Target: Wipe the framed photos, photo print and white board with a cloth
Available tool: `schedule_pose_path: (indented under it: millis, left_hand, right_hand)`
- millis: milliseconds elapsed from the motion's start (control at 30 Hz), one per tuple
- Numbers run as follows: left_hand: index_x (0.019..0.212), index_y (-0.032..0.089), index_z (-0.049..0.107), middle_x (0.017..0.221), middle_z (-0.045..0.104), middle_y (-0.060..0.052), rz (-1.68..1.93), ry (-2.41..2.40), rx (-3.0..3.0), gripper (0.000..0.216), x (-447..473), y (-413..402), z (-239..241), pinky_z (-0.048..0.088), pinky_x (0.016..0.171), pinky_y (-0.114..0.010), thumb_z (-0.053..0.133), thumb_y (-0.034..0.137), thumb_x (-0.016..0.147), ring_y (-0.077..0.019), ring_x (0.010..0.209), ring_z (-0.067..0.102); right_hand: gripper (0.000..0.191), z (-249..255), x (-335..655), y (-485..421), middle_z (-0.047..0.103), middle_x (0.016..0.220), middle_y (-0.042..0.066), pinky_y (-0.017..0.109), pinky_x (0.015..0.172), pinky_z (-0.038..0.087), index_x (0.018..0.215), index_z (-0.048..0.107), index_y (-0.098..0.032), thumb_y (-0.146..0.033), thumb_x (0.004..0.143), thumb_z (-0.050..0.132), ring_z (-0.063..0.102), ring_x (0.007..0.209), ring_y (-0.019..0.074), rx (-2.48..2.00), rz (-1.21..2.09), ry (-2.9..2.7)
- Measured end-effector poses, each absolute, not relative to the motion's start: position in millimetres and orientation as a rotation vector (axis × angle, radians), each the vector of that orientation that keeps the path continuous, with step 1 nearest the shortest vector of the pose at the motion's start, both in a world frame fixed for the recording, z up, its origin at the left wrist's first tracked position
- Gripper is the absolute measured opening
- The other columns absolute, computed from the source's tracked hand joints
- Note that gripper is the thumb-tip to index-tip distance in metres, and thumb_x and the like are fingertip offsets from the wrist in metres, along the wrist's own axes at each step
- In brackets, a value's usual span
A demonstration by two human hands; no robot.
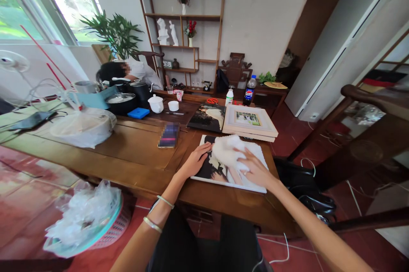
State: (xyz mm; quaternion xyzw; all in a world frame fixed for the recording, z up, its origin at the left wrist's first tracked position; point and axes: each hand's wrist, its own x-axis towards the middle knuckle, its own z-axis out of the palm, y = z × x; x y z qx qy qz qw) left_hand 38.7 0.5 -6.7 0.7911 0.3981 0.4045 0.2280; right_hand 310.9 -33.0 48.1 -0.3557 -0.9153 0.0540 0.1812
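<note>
A photo print panel [207, 167] lies flat at the table's near edge, showing dark areas beside pale ones. My left hand [198, 159] rests on its left side with fingers stretched out, pressing on the surface. Over the panel's upper middle, my right hand [252, 167] grips a white fluffy wad [225, 150], its fingers spread across the right side of it. The wad covers part of the picture, and its exact material cannot be made out. Just behind lie a dark photo panel [206, 117] and a white framed photo [262, 116].
On the wooden table [137, 135] are a phone [169, 134], a blue box [138, 113], a white lidded pot [156, 103], a white bottle [229, 97], a cola bottle [249, 91] and a bagged round container [84, 127]. A bag-filled basket [111, 221] stands below. Someone leans at the far side.
</note>
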Motion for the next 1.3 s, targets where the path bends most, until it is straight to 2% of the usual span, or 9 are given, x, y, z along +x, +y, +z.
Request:
schedule_pose_path:
  millis: [100,200,333,500,667,800,967,1200,1300]
  left_hand:
    - [0.125,0.02,0.055,0.137,0.05,-0.008,1.116,1.1,2.182,0.038,39,1,-9,0.031,0.111,-0.041,0.04,0.022,0.091,-0.0186,0.13,0.043]
    - [0.125,0.021,0.055,0.136,0.051,-0.007,1.134,1.091,2.185,0.037,39,1,-10,0.032,0.111,-0.041,0.04,0.021,0.091,-0.0183,0.129,0.043]
    - [0.124,0.022,0.056,0.136,0.052,-0.007,1.143,1.099,2.181,0.037,40,2,-12,0.032,0.111,-0.042,0.041,0.02,0.09,-0.0189,0.129,0.044]
    - [0.124,0.022,0.056,0.137,0.05,-0.007,1.141,1.098,2.177,0.037,40,2,-11,0.031,0.111,-0.043,0.041,0.02,0.09,-0.019,0.129,0.043]
    - [0.126,0.017,0.054,0.138,0.049,-0.01,1.109,1.096,2.175,0.038,39,1,-8,0.03,0.112,-0.041,0.039,0.021,0.091,-0.0184,0.131,0.041]
    - [0.125,0.021,0.056,0.137,0.05,-0.007,1.116,1.078,2.184,0.038,39,1,-7,0.03,0.112,-0.042,0.04,0.02,0.091,-0.0187,0.131,0.042]
    - [0.124,0.021,0.056,0.136,0.051,-0.007,1.133,1.095,2.185,0.037,39,2,-10,0.031,0.111,-0.04,0.04,0.021,0.091,-0.0184,0.129,0.043]
    - [0.124,0.02,0.056,0.136,0.051,-0.008,1.117,1.093,2.205,0.037,40,3,-10,0.031,0.111,-0.042,0.04,0.02,0.09,-0.0197,0.13,0.043]
    - [0.12,0.018,0.059,0.133,0.054,-0.009,1.107,1.111,2.211,0.036,40,3,-8,0.034,0.11,-0.042,0.041,0.019,0.089,-0.0214,0.128,0.045]
  right_hand:
    - [0.042,50,317,0,0.052,0.134,0.013,0.054,0.11,0.019,0.109,0.062,-0.017,-0.008,0.071,0.047,0.035,0.132,0.026,-1.125,0.089,-2.567]
    - [0.044,53,313,3,0.046,0.139,0.011,0.058,0.109,0.014,0.108,0.064,-0.017,-0.006,0.069,0.047,0.024,0.137,0.0281,-1.19,0.044,-2.586]
    - [0.051,55,298,-38,0.038,0.145,0.006,0.06,0.109,0.011,0.105,0.066,-0.022,-0.004,0.062,0.047,0.018,0.139,0.0285,-1.177,0.108,-2.646]
    - [0.045,56,281,-109,0.034,0.147,0.009,0.059,0.111,0.002,0.099,0.068,-0.018,-0.009,0.058,0.051,0.012,0.139,0.0317,-1.011,0.196,-2.718]
    - [0.047,61,280,-119,0.032,0.148,0.009,0.057,0.112,0.007,0.097,0.068,-0.017,-0.008,0.056,0.049,0.013,0.139,0.0309,-0.904,0.295,-2.822]
    - [0.054,61,293,-74,0.036,0.146,0.007,0.056,0.111,0.011,0.103,0.066,-0.02,-0.003,0.057,0.046,0.02,0.138,0.0269,-1.016,0.219,-2.756]
    - [0.055,56,296,-14,0.049,0.135,0.017,0.059,0.107,0.017,0.118,0.06,-0.015,-0.004,0.066,0.046,0.029,0.135,0.0302,-1.306,0.047,-2.601]
    - [0.05,47,264,1,0.033,0.147,0.014,0.062,0.105,0.017,0.12,0.058,-0.016,-0.007,0.071,0.05,0.019,0.137,0.0377,-1.259,0.05,-2.616]
    - [0.054,49,247,11,0.041,0.142,0.013,0.058,0.107,0.019,0.121,0.057,-0.016,-0.006,0.069,0.048,0.023,0.136,0.0344,-1.206,0.098,-2.62]
